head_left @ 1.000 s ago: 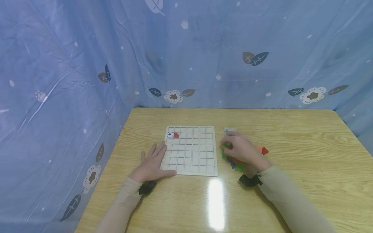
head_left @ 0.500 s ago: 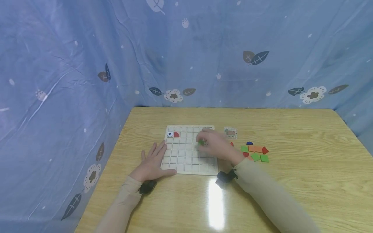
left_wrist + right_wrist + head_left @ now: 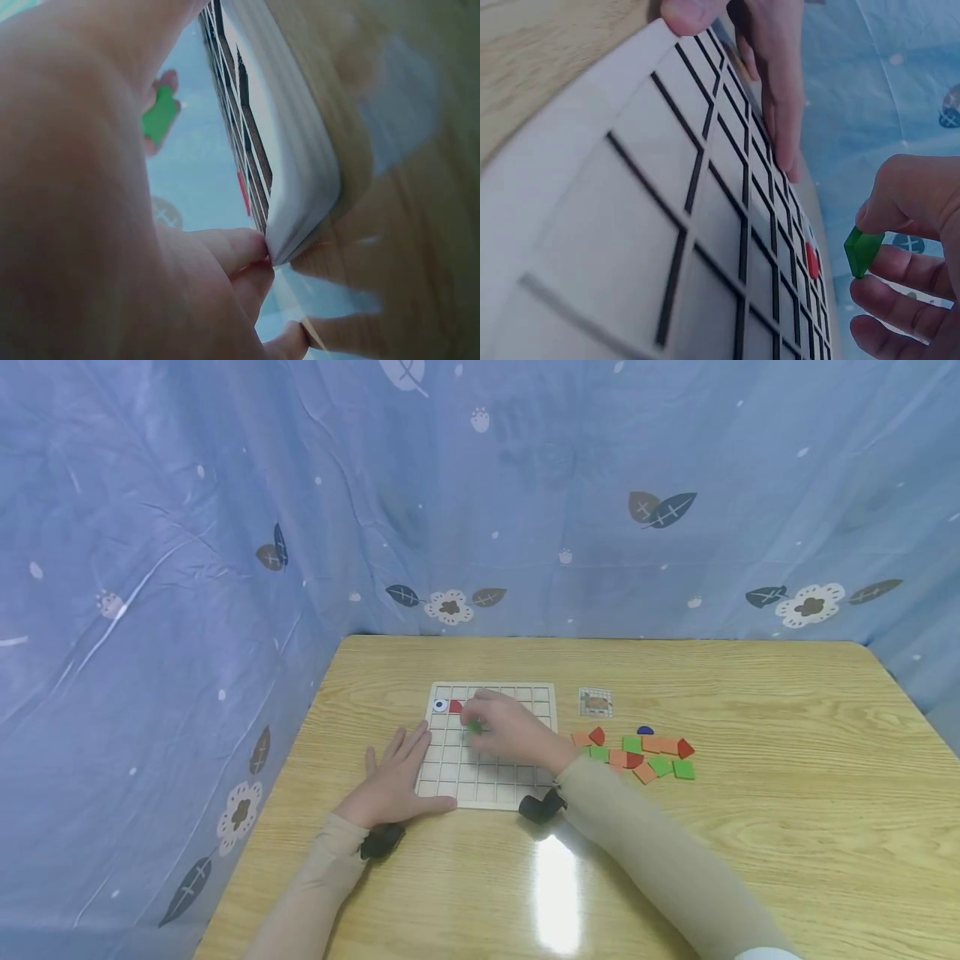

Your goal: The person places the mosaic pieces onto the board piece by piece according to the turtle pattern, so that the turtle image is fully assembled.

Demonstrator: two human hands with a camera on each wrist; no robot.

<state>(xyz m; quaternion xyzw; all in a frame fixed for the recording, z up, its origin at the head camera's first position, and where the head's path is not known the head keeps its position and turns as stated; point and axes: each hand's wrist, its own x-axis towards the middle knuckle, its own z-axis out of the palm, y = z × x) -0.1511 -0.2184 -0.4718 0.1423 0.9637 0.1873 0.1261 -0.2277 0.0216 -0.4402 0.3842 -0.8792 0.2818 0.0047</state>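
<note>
A white board [image 3: 450, 781] with a raised square grid lies on the table. In its upper left cells sit a tile with an eye [image 3: 440, 705] and a red quarter-round tile [image 3: 456, 707]. My left hand [image 3: 386, 785] rests along the board's left edge with fingers spread, the thumb at the near edge. Over the grid, my right hand [image 3: 513, 731] pinches a green tile [image 3: 864, 250] between thumb and fingers. The right wrist view shows that tile held clear above the board. In the left wrist view the green tile [image 3: 159, 116] appears past my left hand.
Right of the board lie loose tiles: several green squares [image 3: 683, 769], orange squares [image 3: 670, 746], red quarter-rounds [image 3: 686, 748] and a blue half-round [image 3: 645, 730]. Behind them lies a small printed grid card [image 3: 596, 702]. A blue patterned curtain [image 3: 570, 502] hangs behind the table [image 3: 787, 827].
My right hand has moved left from the loose tiles to over the board, carrying the green tile. My left hand has stayed at the board's edge.
</note>
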